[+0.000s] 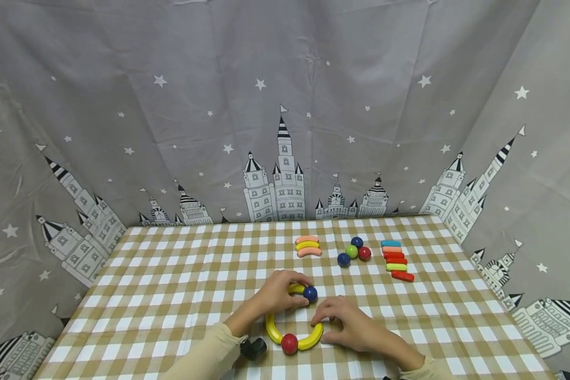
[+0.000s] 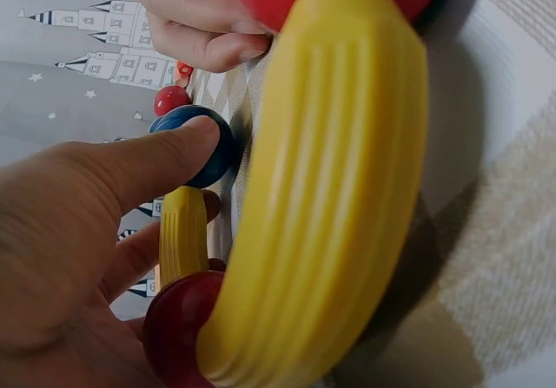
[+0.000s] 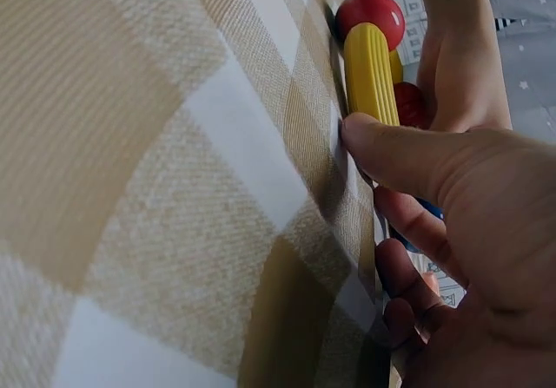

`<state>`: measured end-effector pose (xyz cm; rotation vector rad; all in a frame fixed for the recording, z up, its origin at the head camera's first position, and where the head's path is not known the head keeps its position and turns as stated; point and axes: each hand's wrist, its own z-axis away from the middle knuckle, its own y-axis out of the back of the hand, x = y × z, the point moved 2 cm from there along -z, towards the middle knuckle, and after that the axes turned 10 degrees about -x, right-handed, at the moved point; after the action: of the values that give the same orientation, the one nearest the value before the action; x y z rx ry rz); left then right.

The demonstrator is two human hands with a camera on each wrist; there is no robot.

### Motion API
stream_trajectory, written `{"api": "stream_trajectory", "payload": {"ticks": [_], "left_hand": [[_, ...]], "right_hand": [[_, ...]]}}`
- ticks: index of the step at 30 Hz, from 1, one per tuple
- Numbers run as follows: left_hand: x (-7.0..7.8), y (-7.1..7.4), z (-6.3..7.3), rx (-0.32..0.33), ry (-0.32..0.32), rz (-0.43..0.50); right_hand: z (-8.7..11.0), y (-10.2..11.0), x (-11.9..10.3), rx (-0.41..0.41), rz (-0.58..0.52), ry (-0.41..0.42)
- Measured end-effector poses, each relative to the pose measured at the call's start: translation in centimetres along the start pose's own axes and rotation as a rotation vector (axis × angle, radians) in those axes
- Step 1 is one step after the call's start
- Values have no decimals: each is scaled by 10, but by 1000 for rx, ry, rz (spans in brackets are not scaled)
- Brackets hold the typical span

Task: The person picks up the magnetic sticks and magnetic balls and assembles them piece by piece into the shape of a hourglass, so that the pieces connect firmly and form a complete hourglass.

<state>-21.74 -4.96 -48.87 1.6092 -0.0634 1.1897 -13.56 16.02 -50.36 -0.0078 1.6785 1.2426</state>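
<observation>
My left hand (image 1: 281, 291) pinches a blue ball (image 1: 310, 293), its thumb on the ball in the left wrist view. The ball touches the end of a curved yellow stick (image 2: 182, 232). A dark red ball (image 2: 178, 323) joins that stick to another curved yellow stick (image 1: 273, 328), which leads down to a red ball (image 1: 290, 343). From there a third curved yellow stick (image 1: 310, 338) runs right. My right hand (image 1: 350, 324) holds this stick's free end between thumb and index finger. Together the pieces form a ring with a gap between the hands.
Farther back on the checked cloth (image 1: 171, 285) lie curved sticks (image 1: 307, 245) in pink and yellow. Beside them sits a group of balls (image 1: 351, 251) in blue, green and red. Straight coloured sticks (image 1: 396, 260) line up at the right. A grey curtain (image 1: 218, 105) stands behind.
</observation>
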Motion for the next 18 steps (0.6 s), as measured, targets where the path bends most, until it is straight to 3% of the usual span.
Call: {"api": "stream_trajectory", "payload": {"ticks": [8, 18], "left_hand": [[1, 0, 0, -6, 30, 20], [-1, 0, 2, 23, -3, 35]], "right_hand": [[-1, 4, -4, -31, -29, -35], [0, 10, -5, -52, -232, -6]]}}
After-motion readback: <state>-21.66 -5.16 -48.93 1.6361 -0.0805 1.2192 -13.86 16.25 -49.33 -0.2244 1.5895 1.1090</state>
